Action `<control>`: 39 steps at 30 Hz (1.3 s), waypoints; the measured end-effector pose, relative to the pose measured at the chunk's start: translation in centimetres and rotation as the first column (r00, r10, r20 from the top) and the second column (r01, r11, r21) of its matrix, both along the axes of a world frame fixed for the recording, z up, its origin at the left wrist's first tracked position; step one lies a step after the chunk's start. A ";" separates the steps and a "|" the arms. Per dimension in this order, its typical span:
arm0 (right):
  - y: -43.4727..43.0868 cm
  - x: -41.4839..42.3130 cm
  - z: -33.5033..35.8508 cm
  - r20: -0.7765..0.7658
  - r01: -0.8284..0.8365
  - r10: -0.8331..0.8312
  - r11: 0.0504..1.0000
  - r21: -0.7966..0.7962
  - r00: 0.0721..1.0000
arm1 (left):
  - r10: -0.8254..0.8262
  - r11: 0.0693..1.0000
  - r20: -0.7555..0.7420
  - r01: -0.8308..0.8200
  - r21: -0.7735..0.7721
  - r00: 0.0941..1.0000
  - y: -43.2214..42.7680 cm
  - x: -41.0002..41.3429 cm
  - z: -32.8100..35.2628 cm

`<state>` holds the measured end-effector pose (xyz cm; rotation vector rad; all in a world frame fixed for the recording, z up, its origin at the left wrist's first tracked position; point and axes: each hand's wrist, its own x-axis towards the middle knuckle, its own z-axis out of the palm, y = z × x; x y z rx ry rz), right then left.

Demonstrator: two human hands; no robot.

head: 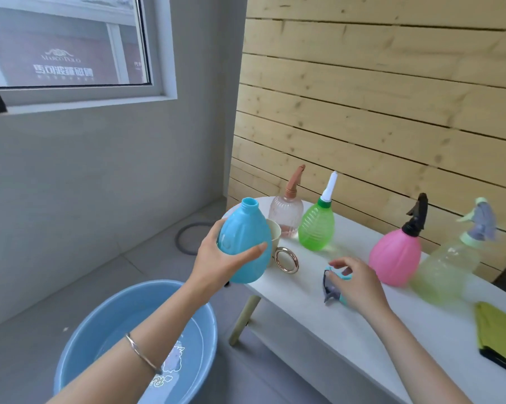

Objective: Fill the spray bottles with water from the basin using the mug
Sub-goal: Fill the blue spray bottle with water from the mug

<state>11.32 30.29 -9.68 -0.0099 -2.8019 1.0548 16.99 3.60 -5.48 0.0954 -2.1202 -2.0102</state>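
Note:
My left hand [216, 258] grips a blue spray bottle [246, 237] with its neck uncapped, holding it above the left end of the white table [318, 322]. My right hand [359, 284] rests over the bottle's grey-and-teal spray head [331, 287], which lies on the table, fingers curled around it. Behind the blue bottle stands a cream mug [275, 234] with a gold ring handle [286, 259]. Below left on the floor sits a blue basin [80, 339] holding water.
Several other spray bottles stand along the table: a clear pinkish one [286, 214], a green one [317, 225], a pink one [396, 259] and a pale yellow-green one [446, 269]. A yellow-green cloth [499, 328] lies at the right end. A wooden slat wall is behind.

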 end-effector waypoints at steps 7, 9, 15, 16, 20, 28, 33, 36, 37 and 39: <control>2.7 1.4 -0.9 0.185 -0.121 0.054 0.919 0.376 0.981 | -0.147 0.989 0.007 0.147 -0.026 0.989 5.1 -0.2 -0.9; 2.8 1.6 -1.3 0.161 -0.109 0.054 0.927 0.358 0.985 | -0.187 0.982 0.018 0.187 -0.037 0.982 6.5 -0.2 -1.3; 5.9 2.0 3.0 -0.108 0.071 -0.090 0.983 -0.169 0.990 | -0.296 0.952 0.035 0.298 -0.064 0.955 10.9 -0.3 -2.7; 6.5 2.2 4.3 -0.135 0.074 -0.126 0.938 -0.338 0.983 | -0.311 0.948 0.036 0.313 -0.060 0.950 11.6 -0.5 -2.9; 7.3 3.7 9.2 -0.179 -0.034 -0.164 0.637 -0.770 0.970 | -0.347 0.937 0.047 0.348 -0.023 0.937 14.0 -0.9 -4.0; 5.9 5.8 13.6 -0.328 -0.296 -0.063 0.292 -0.909 0.943 | -0.401 0.912 0.065 0.405 -0.070 0.914 16.6 -1.3 -6.0; 4.6 5.4 13.2 -0.358 -0.330 -0.052 0.281 -0.901 0.932 | -0.406 0.909 0.061 0.409 -0.074 0.912 16.9 -1.1 -7.0; 4.1 5.1 12.0 -0.353 -0.329 -0.035 0.288 -0.899 0.935 | -0.408 0.908 0.059 0.412 -0.076 0.911 16.7 -1.3 -7.2; 4.0 5.0 11.4 -0.340 -0.318 -0.025 0.292 -0.902 0.940 | -0.409 0.908 0.058 0.413 -0.075 0.911 16.7 -1.3 -7.2; 3.7 5.0 10.1 -0.316 -0.303 0.014 0.327 -0.895 0.949 | -0.409 0.908 0.059 0.413 -0.075 0.911 16.6 -1.3 -7.3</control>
